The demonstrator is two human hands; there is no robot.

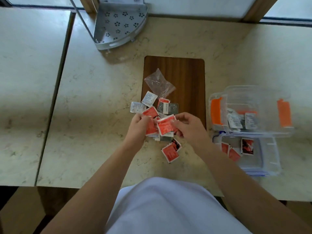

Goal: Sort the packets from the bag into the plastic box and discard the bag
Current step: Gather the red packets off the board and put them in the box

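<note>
— Near the middle of the counter (101, 81), what were the hands doing?

— Both hands were over a pile of packets (157, 115). The right hand (189, 125) pinched a red packet (166, 126) by its right edge. The left hand (138, 125) had its fingers curled round more red packets, just beside the first one. The two hands were close together but not touching.

— Where was the bag?

— The clear bag (159, 83) lay flat on the wooden board (185, 73), just past the pile on the far side. It looked empty, and no hand touched it.

— And the plastic box?

— The plastic box (253, 112) with orange clips sat to the right, near the board's right edge. It held some white and grey packets. A second clear tray (263, 154) sat right in front of it, on the near side, with a few red packets in it.

— Did any packets lie apart from the pile?

— Yes. Two white ones (143, 103) hung over the board's left edge. Two red ones (170, 152) lay on the near side, between the arms.

— Was there room to move?

— Lots of bare counter showed on the left. A grey corner shelf (118, 26) stood far back, well apart from the hands.
</note>
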